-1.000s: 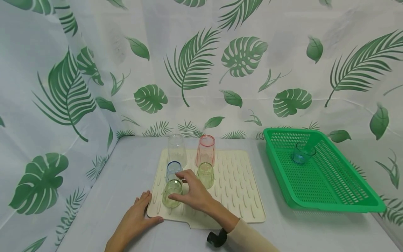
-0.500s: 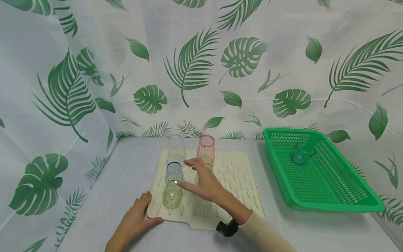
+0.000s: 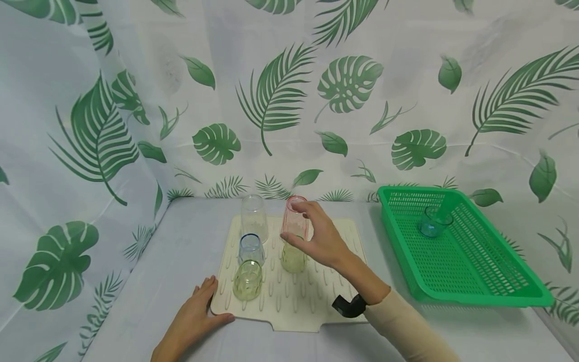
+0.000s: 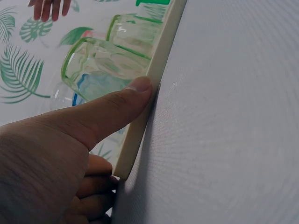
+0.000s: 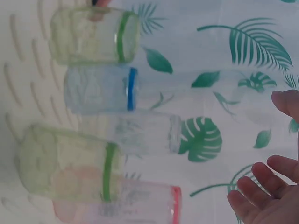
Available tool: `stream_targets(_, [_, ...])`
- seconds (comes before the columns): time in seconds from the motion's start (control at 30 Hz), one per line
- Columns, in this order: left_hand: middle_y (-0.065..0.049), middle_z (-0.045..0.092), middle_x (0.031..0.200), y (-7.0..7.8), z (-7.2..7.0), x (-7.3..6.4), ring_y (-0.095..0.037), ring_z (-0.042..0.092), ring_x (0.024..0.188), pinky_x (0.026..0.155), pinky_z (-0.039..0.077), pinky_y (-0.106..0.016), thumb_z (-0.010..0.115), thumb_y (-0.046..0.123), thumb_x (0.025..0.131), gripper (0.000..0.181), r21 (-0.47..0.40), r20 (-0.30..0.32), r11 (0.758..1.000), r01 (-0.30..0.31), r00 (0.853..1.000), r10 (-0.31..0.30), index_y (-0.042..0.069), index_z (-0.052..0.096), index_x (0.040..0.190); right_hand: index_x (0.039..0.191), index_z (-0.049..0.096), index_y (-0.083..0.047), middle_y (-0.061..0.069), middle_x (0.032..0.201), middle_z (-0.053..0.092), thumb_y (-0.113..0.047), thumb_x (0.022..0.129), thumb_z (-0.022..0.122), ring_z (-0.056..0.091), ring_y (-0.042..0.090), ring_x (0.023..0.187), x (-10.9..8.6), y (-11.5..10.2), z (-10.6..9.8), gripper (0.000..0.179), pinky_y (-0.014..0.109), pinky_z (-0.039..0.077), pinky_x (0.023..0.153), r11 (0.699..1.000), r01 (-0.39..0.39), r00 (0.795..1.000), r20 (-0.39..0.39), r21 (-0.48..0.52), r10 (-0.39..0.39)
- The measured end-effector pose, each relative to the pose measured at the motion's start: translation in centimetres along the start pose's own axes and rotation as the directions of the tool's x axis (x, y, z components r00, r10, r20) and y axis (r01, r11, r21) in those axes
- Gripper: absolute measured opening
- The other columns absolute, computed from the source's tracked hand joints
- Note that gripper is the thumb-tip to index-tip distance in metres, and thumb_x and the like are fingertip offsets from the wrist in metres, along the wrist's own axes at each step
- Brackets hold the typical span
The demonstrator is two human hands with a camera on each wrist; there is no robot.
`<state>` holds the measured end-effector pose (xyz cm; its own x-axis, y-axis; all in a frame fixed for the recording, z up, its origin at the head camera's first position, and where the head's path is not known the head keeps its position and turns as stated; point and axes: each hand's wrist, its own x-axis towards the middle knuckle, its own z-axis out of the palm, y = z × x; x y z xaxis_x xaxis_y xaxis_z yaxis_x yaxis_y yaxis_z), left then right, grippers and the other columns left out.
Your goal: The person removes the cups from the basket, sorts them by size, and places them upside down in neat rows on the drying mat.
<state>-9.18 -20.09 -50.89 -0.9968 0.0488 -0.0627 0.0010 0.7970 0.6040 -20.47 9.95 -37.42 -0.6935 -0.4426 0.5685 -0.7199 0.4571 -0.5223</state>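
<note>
My left hand (image 3: 194, 309) rests at the front left corner of a cream ridged drying mat (image 3: 294, 301). In the left wrist view its thumb (image 4: 124, 100) lies along the mat's front edge. Above the mat, holding nothing, is my right hand (image 3: 323, 241), thumb and fingers spread apart. It partly covers a green glass (image 3: 293, 260) and a tall pink-rimmed glass (image 3: 290, 221) behind it. Left of these stand another green glass (image 3: 247, 284), a blue-rimmed glass (image 3: 251, 251) and a tall clear glass (image 3: 253, 217). The right wrist view shows the glasses blurred.
A green perforated basket (image 3: 402, 266) stands to the right of the mat, with a blue glass (image 3: 431, 227) in its far part. A leaf-patterned curtain (image 3: 280, 90) hangs behind and on the left.
My right hand has moved away from the front left green glass, back and to the right, holding nothing. My left hand has stayed at the mat's corner. The glasses stand where they were.
</note>
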Motion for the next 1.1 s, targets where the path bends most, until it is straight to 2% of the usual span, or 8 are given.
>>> stream_targets(0.33, [-0.022, 0.035, 0.149, -0.1, -0.1, 0.0, -0.039, 0.026, 0.140, 0.112, 0.025, -0.058, 0.074, 0.061, 0.065, 0.103, 0.017, -0.003, 1.000, -0.005, 1.000, 0.006, 0.002, 0.038, 0.142, 0.130, 0.050, -0.007, 0.011, 0.127, 0.053, -0.023, 0.081, 0.073, 0.051, 0.024, 0.120, 0.6, 1.6, -3.7, 0.056, 0.042, 0.047, 0.099, 0.999, -0.017, 0.996, -0.091, -0.029, 0.014])
stream_targets(0.6, [-0.021, 0.032, 0.150, -0.1, 0.0, -0.1, -0.041, 0.024, 0.141, 0.112, 0.025, -0.059, 0.072, 0.063, 0.066, 0.106, 0.004, -0.007, 1.000, -0.004, 1.000, 0.004, 0.003, 0.035, 0.144, 0.131, 0.048, -0.003, 0.014, 0.127, 0.052, -0.017, 0.080, 0.073, 0.049, 0.027, 0.117, 0.9, 3.1, -6.8, 0.059, 0.047, 0.045, 0.098, 0.995, -0.076, 0.980, -0.190, -0.063, 0.063])
stream_targets(0.83, [-0.019, 0.032, 0.150, -0.2, 0.0, 0.0, -0.040, 0.025, 0.141, 0.112, 0.025, -0.059, 0.072, 0.063, 0.066, 0.104, -0.005, -0.020, 1.000, -0.012, 1.000, 0.011, 0.004, 0.035, 0.144, 0.131, 0.049, -0.003, 0.015, 0.125, 0.053, -0.016, 0.081, 0.072, 0.051, 0.027, 0.115, 0.9, 4.3, -10.0, 0.056, 0.047, 0.045, 0.097, 0.986, -0.137, 0.951, -0.290, -0.092, 0.105])
stream_targets(1.1, [-0.019, 0.032, 0.151, -0.2, 0.0, -0.2, -0.040, 0.024, 0.141, 0.112, 0.025, -0.059, 0.072, 0.064, 0.066, 0.105, -0.008, -0.013, 1.000, -0.003, 1.000, 0.003, 0.005, 0.036, 0.144, 0.133, 0.047, -0.003, 0.018, 0.126, 0.051, -0.025, 0.085, 0.069, 0.048, 0.030, 0.116, 0.0, 6.6, -12.5, 0.057, 0.050, 0.043, 0.098, 0.962, -0.259, 0.916, -0.339, -0.087, 0.216])
